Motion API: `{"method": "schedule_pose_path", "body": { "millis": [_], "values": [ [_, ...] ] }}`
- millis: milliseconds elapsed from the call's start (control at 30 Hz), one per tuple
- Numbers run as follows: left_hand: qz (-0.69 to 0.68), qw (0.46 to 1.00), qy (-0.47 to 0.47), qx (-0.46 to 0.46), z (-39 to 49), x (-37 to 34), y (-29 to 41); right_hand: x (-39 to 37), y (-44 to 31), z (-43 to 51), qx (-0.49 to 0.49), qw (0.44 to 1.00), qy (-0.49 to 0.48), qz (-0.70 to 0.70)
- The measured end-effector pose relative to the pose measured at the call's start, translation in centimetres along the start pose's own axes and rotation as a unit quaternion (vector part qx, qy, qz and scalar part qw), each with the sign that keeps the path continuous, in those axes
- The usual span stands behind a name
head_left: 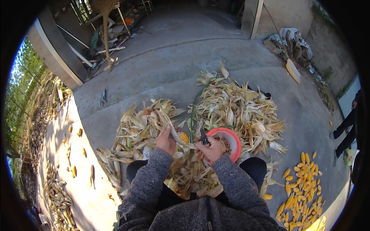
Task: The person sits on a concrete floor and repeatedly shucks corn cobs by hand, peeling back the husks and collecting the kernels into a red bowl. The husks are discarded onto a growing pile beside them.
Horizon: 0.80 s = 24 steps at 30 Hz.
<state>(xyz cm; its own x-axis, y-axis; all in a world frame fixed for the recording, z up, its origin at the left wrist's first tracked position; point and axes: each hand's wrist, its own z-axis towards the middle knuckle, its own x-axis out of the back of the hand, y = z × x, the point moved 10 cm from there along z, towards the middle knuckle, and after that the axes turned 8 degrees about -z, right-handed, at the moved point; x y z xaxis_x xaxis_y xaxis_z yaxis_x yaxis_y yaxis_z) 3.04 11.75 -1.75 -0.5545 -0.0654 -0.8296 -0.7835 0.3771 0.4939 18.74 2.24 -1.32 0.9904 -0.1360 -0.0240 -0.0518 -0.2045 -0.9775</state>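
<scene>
My left hand [167, 140] grips an ear of corn [183, 138] by its dry husk. Yellow kernels show at the ear's right end, while pale husk still wraps the rest. In my right hand [212, 148] is a pointed tool, perhaps a screwdriver [204, 138], its black handle in the fist and its thin shaft pointing away from me. The right fingers are close to the ear's bare end; whether they touch its husk I cannot tell. Just beyond that hand stands a red-rimmed bucket [239, 144] with brown scraps inside, partly hidden by the hand.
Heaps of dry corn husks [231, 106] lie ahead and between my knees. Bare yellow cobs [302, 187] are piled at right, unhusked ears [57, 199] at far left. A glove [102, 97], a broom [105, 34] and a shovel [292, 70] are farther off. A person [347, 124] stands at right.
</scene>
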Motion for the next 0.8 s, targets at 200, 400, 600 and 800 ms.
{"method": "schedule_pose_path", "body": {
  "millis": [200, 400, 600, 800],
  "values": [
    [0.119, 0.993, -0.016, 0.017, -2.8, -3.5, -1.9, -1.5, 0.2, 0.2, 0.006, 0.988, -0.002, -0.153],
    [0.517, 0.856, -0.007, 0.009, -0.9, 0.1, -1.3, -0.6, -2.5, -0.5, 0.138, 0.963, 0.040, -0.230],
    [0.176, 0.975, 0.030, 0.134, -2.1, -0.1, -4.0, -1.1, 1.7, 0.5, -0.003, 0.996, 0.000, 0.089],
    [0.448, 0.894, 0.003, -0.013, -2.0, -0.6, -1.3, 1.1, -5.3, -1.2, 0.196, 0.946, 0.157, -0.205]
  ]
}}
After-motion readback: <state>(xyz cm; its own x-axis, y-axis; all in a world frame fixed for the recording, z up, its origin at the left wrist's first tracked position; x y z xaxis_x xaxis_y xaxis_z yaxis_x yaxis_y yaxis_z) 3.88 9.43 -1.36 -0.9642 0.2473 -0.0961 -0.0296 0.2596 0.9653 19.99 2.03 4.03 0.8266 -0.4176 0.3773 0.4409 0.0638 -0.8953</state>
